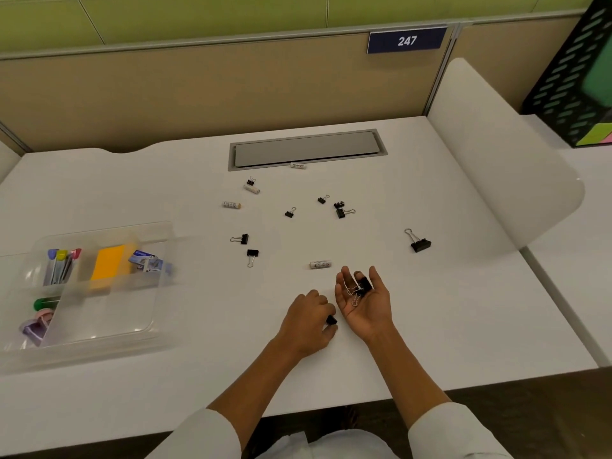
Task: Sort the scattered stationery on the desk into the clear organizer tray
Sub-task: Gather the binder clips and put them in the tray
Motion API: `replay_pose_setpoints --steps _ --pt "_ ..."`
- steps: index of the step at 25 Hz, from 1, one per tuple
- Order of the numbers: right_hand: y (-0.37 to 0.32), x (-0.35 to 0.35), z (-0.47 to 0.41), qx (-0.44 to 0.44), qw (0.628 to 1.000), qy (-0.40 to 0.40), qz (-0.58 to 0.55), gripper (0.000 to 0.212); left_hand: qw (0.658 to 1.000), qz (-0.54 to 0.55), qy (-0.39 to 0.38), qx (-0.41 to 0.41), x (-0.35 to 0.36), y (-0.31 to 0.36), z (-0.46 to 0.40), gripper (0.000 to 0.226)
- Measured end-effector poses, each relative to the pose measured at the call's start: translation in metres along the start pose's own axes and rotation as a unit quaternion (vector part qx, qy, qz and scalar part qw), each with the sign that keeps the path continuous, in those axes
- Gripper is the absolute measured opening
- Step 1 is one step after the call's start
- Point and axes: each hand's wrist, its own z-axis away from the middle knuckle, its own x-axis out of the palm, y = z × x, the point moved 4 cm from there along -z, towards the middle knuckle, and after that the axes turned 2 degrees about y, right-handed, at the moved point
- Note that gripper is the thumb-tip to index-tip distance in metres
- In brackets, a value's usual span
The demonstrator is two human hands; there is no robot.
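I see left hand [309, 321] pinching small black binder clip [331, 320] at near desk [430, 309] edge, clip mostly hidden by fingers. Right hand [362, 298] lies palm up just beside it, fingers relaxed, cradling clips in palm [360, 288]; exact count hard to tell. Loose clips [290, 213], white tubes [320, 264] scattered beyond. Clear organizer tray [109, 332] far left, blurred, contents indistinct.

A white surface [430, 309] fills the view, with a grey cable hatch [306, 149] set into it near the back. Behind stands a tan partition [198, 94] bearing a blue plate [406, 40] marked 247, and green panels [198, 14] above. A frosted divider [496, 154] curves along the right edge, beside a black perforated file rack [573, 77].
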Motion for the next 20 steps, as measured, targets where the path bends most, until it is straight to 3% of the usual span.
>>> replay_pose_setpoints --steps 5,8,10,13,16,18,20 --pt "-0.001 -0.005 -0.001 -0.006 1.000 0.013 0.024 0.052 0.993 0.059 0.096 -0.029 -0.019 0.001 -0.004 0.022" --pt "0.008 0.000 -0.002 0.007 0.999 0.024 0.019 0.041 0.980 0.094 0.176 -0.021 -0.041 0.003 -0.011 0.015" --pt "0.019 0.004 -0.002 0.026 0.999 0.023 0.015 0.037 0.979 0.095 0.179 -0.013 -0.047 0.007 -0.017 0.015" --pt "0.031 0.010 -0.001 0.043 0.999 0.006 -0.007 0.035 0.977 0.103 0.185 -0.006 -0.048 0.003 -0.015 0.029" --pt "0.029 0.012 -0.001 0.038 0.998 0.000 -0.045 0.035 0.961 0.153 0.222 -0.060 -0.047 -0.021 -0.001 0.040" --pt "0.025 0.011 -0.001 0.038 0.997 -0.008 -0.065 0.038 0.969 0.161 0.166 -0.091 -0.038 -0.035 0.009 0.044" --pt "0.022 0.011 -0.003 0.038 0.996 -0.010 -0.074 0.040 0.984 0.148 0.060 -0.083 -0.025 -0.040 0.014 0.052"
